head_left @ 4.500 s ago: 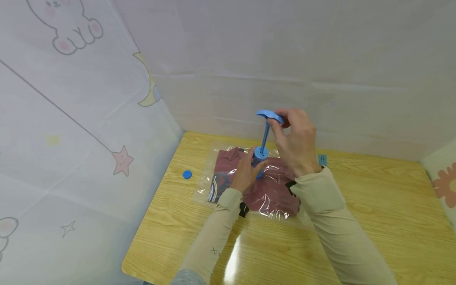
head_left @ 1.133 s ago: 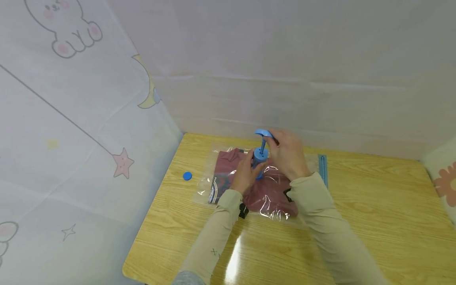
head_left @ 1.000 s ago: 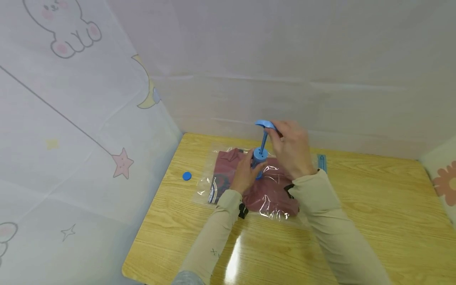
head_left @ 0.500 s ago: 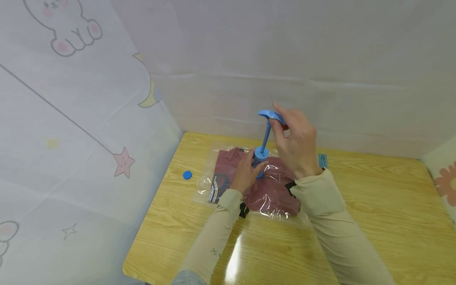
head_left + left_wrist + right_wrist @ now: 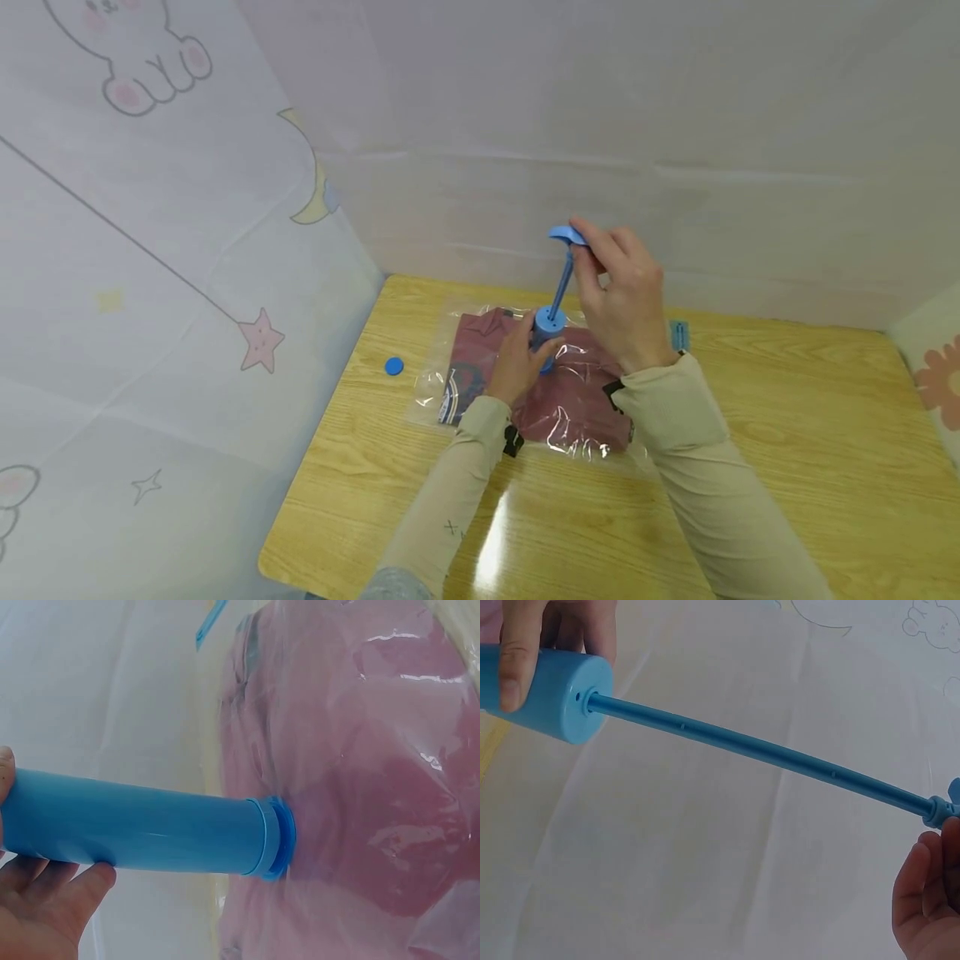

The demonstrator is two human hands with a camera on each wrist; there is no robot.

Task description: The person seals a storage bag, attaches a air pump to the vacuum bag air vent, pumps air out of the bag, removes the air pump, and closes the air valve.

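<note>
A blue hand pump [image 5: 150,825] stands on the valve [image 5: 283,838] of a clear vacuum storage bag [image 5: 427,392]. Inside the bag lies maroon clothing [image 5: 573,408] with a dark, striped part at the left. My left hand [image 5: 516,362] grips the pump's barrel near its top; in the left wrist view its fingers wrap the far end of the barrel. With my right hand [image 5: 622,292] I hold the pump's handle [image 5: 564,234], thumb and fingers around its right side. The rod [image 5: 765,754] is drawn far out of the barrel, as the right wrist view shows.
On the wooden table [image 5: 787,417], left of the bag, lies a round blue cap [image 5: 393,366]. A blue strip [image 5: 679,335] shows at the bag's right end, partly behind the right hand. Printed cloth walls [image 5: 487,125] enclose the table at the back and sides.
The right hand pushed the handle down about a second ago, then drew it up; now it sits slightly higher and further right. The left hand has stayed on the barrel.
</note>
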